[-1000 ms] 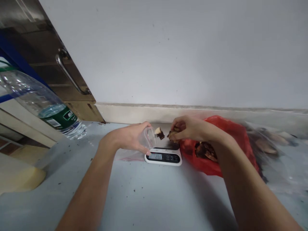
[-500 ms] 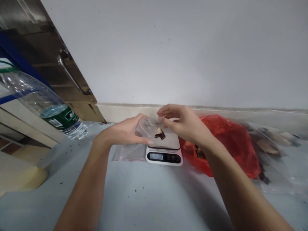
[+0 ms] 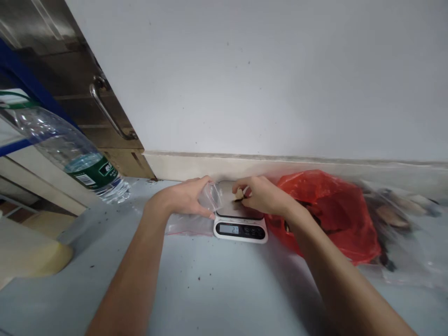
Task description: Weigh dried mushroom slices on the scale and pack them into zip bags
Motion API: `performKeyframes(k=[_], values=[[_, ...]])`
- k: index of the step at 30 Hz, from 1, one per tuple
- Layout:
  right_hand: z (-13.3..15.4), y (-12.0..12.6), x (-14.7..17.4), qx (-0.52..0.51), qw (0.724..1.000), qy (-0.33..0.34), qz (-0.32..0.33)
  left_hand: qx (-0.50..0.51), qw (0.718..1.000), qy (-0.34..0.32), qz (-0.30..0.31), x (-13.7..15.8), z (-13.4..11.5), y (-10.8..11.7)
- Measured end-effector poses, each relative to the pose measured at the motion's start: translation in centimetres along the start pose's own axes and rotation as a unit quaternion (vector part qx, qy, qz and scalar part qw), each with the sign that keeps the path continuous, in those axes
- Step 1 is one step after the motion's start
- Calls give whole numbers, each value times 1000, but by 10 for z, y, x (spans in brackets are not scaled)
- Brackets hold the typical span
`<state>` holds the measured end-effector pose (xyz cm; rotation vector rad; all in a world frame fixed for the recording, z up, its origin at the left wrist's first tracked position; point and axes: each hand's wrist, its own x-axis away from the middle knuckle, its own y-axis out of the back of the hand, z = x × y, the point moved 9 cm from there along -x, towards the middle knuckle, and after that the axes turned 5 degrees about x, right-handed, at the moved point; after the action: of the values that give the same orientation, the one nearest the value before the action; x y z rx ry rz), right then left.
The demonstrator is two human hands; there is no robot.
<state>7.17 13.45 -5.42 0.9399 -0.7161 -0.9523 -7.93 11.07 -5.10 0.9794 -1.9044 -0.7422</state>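
Observation:
A small white digital scale sits on the pale blue table, its display lit with what looks like 2.7. My right hand is over the weighing plate, fingers curled round brown-and-cream dried pieces; the fingers partly hide them. At the plate's left edge my left hand grips a clear plastic zip bag, its mouth held apart between thumb and fingers toward the scale. Beneath that hand another clear bag lies flat.
A red plastic bag with dark pieces inside lies right of the scale. Beyond it is a clear bag of dried pieces. A water bottle stands at left, near a pale yellowish container. The wall rises behind.
My right hand has come down onto the plate and closed round the dried pieces. The display has gone from about 2.6 to 2.7. My left hand still holds the bag.

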Motion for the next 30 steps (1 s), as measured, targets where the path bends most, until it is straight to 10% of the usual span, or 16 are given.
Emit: performKeyframes(k=[8, 17, 30], values=[[28, 40, 20, -276, 945, 163, -69, 40, 991, -116, -47, -1, -31, 4], [35, 77, 54, -144, 949, 248, -133, 133, 961, -215, -108, 26, -46, 28], [18, 95, 54, -216, 941, 156, -208, 229, 913, -251, -224, 40, -60, 55]])
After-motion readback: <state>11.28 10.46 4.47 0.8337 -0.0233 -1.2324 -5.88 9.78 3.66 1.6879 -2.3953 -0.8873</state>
